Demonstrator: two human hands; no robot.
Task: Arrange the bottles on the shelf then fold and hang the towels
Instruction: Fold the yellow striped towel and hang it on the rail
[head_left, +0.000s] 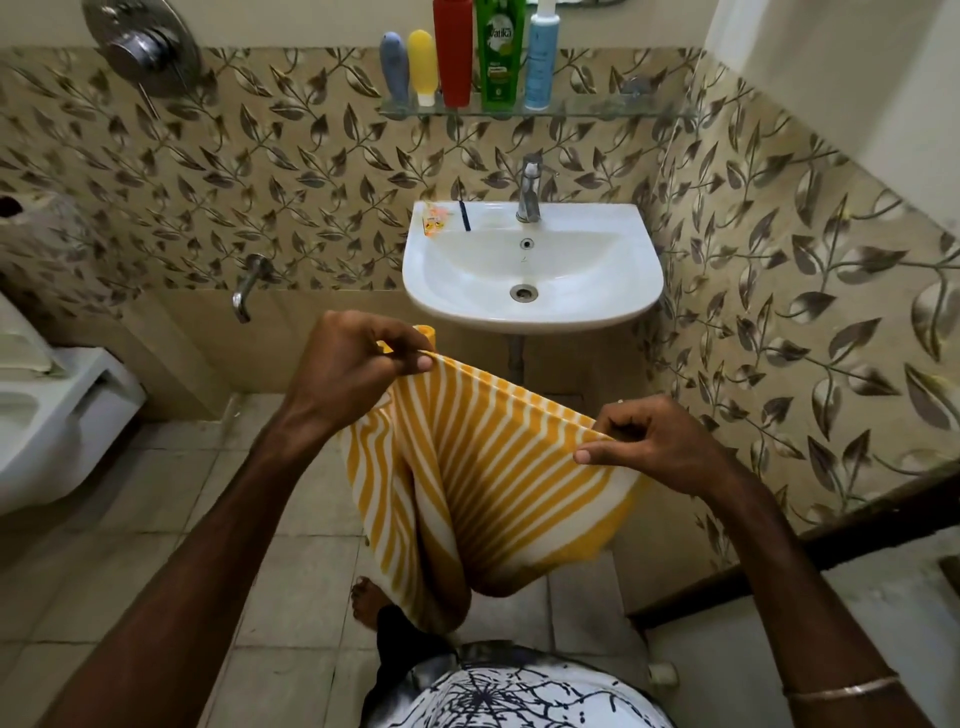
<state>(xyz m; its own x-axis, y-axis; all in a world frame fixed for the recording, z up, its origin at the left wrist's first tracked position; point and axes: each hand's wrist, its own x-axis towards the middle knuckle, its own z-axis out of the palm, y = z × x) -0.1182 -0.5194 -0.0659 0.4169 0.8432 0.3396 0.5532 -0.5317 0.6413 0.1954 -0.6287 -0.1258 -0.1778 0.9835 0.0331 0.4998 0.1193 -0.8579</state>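
A yellow and white striped towel (483, 493) hangs stretched between my two hands in front of the sink. My left hand (353, 364) pinches its upper left corner, and my right hand (660, 441) pinches the upper right corner, lower down. The towel sags to the floor tiles near my foot. On the glass shelf (597, 109) above the sink stand several bottles in a row: a grey-blue one (394, 65), a yellow one (422, 65), a red one (453, 52), a green one (500, 52) and a white and blue one (540, 62).
A white sink (530, 306) with a chrome tap (529, 187) is straight ahead; a small wrapper and a dark stick lie on its back rim. A toilet (52, 415) stands at the left, a wall tap (247, 286) beside it. A dark threshold (831, 530) runs at the right.
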